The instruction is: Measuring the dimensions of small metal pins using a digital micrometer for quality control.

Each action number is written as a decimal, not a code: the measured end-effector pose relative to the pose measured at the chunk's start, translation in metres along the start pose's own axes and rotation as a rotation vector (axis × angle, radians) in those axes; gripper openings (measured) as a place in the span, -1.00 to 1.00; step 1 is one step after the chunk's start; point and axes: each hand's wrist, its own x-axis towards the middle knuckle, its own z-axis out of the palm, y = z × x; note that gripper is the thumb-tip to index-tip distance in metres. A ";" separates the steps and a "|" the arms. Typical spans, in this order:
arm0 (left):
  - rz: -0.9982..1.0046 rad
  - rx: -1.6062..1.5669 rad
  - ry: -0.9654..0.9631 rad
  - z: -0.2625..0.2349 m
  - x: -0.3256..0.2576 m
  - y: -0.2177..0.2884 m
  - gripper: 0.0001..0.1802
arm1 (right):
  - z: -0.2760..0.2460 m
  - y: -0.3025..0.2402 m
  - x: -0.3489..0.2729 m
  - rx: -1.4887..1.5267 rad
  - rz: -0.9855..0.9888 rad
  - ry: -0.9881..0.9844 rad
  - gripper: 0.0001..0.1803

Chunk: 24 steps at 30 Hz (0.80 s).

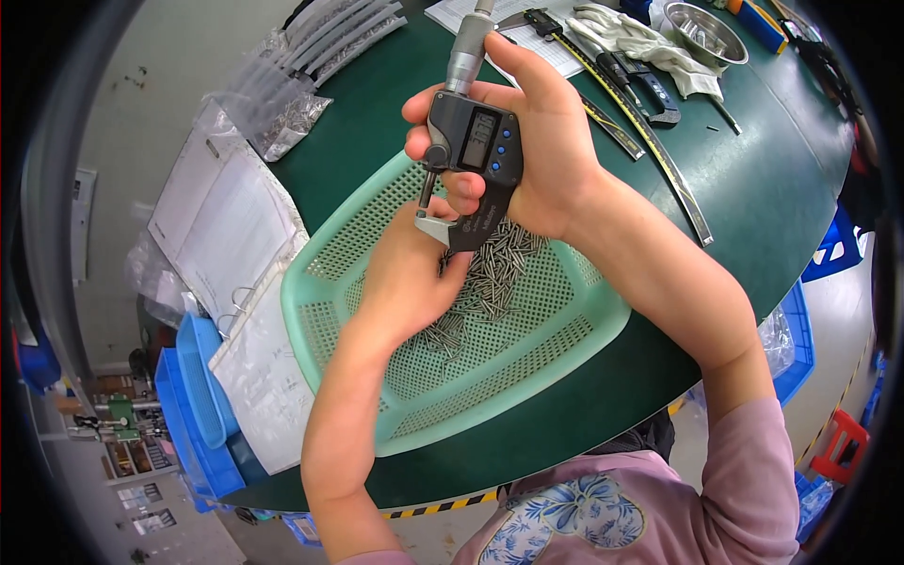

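Note:
My right hand [556,141] grips a digital micrometer [468,141], its thumb up by the thimble and its fingers wrapped round the dark frame. The micrometer's spindle and anvil point down toward my left hand. My left hand [400,268] is curled over the basket, its fingertips at the gap between spindle and anvil. The micrometer's frame partly hides those fingers, so what they pinch cannot be made out. Below both hands, a heap of small metal pins [494,278] lies in a pale green perforated plastic basket [490,424].
The basket stands on a green table [734,179]. To its left are an open ring binder [221,202], a bag of pins [297,122] and blue trays [202,377]. A caliper [659,160], white gloves [650,47] and a metal bowl [704,36] lie at the far right.

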 end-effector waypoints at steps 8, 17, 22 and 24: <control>0.013 0.189 -0.018 0.019 0.005 -0.001 -0.88 | -0.001 0.000 0.000 -0.030 0.002 0.036 -0.34; -0.016 0.097 0.103 0.009 0.005 0.001 -0.82 | -0.004 0.000 0.000 0.005 0.014 0.026 -0.32; -0.125 -0.410 0.234 -0.010 0.002 -0.005 -0.90 | -0.002 -0.001 0.000 0.037 0.029 0.041 -0.31; -0.166 -0.695 0.269 -0.019 0.000 0.004 -0.94 | -0.004 -0.001 0.000 -0.013 0.023 0.026 -0.32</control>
